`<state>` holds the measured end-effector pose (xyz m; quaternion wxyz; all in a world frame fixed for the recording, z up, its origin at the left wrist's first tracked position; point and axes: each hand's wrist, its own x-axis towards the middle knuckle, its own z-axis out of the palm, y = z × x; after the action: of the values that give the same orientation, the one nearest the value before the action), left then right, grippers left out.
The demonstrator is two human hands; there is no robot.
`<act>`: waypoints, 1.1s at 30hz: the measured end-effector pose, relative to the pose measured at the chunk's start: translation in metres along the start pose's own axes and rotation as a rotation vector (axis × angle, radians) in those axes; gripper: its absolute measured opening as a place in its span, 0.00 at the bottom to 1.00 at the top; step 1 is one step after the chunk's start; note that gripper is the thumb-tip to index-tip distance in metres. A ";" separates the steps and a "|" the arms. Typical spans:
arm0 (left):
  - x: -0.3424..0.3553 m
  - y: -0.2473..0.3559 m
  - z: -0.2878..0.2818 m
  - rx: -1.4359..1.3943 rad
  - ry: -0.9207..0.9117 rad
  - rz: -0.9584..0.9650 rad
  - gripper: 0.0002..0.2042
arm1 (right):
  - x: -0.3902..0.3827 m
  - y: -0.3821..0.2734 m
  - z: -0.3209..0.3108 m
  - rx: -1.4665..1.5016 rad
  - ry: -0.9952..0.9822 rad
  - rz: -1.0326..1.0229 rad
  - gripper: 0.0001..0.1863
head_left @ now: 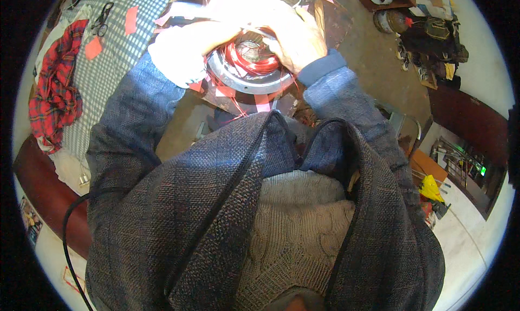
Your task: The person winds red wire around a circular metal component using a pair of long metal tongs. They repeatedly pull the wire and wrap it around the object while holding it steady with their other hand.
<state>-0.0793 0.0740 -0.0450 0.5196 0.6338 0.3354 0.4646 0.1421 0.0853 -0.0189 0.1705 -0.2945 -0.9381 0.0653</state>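
Observation:
At the top middle sits a round motor stator (246,86) with a grey metal ring and red copper windings (250,63) looped inside it. My left hand (221,34) reaches over its far left side, its fingers mostly lost in white glare. My right hand (298,39) curls over the far right side, thumb and fingertips bent in onto the windings. Whether either hand pinches a single wire is hidden by the glare. Loose red wire ends (236,109) hang over the near side of the ring, among pink paper slips (262,102).
To the left lies a checked cloth (111,56) with eyeglasses (103,18), pink paper pieces (130,21) and a red plaid garment (58,89). Shoes (425,73) and a round can-like container (391,22) stand at the right. A black cable (67,224) runs down beside my left arm.

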 end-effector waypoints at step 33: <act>0.027 0.013 0.007 0.081 -0.172 -0.028 0.19 | -0.089 0.034 -0.127 0.133 -0.265 0.414 0.25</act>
<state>-0.0640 0.0935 -0.0264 0.5269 0.6869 0.3169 0.3874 0.2743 0.0649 0.0666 0.0481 -0.4574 -0.8655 0.1985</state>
